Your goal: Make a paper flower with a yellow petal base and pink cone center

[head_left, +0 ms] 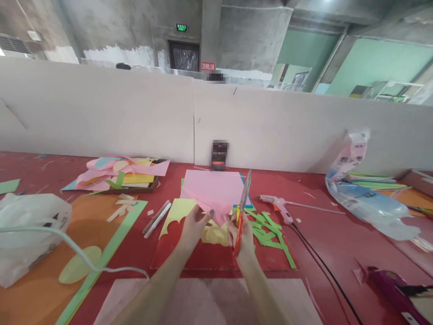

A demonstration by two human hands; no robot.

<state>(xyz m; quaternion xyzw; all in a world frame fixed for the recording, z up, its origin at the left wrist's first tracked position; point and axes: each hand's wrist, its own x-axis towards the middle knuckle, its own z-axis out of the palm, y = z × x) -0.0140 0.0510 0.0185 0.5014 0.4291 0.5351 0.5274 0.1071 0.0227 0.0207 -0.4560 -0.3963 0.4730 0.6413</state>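
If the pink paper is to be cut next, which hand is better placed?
Likely the right hand: it holds the scissors close beside the pink paper, while the left hand grips the paper.

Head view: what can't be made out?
All in the head view:
Left hand: some fingers hidden beneath the pink paper.
Right hand: partly covered by the scissors.
Dark object by the white partition: pixelated, unidentifiable.
Plastic bag at right: print too blurred to read.
White cable: cut off by left edge.

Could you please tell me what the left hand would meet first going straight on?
The left hand would probably meet the pink paper, which its fingers seem to touch; depth is unclear.
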